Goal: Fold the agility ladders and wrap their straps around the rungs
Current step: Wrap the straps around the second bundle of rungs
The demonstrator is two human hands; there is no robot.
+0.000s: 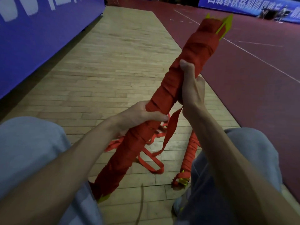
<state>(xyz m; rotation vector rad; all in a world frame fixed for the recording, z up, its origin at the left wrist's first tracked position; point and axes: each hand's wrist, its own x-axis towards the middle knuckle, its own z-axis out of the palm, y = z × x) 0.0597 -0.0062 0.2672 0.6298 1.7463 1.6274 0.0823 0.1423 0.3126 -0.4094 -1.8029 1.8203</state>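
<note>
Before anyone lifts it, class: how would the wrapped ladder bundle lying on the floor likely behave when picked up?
The bundle on the floor probably lifts as one stiff stick, since strap is wound tightly along its rungs. The held bundle stays straight between the left hand and right hand. Loose strap would likely dangle floppily.

Two long bundles of yellow plastic rungs wound in red fabric strap: one raised at centre [162, 101], one on the wooden floor at near right [190, 157]. Two bare hands: left [138, 117], right [191, 85].
</note>
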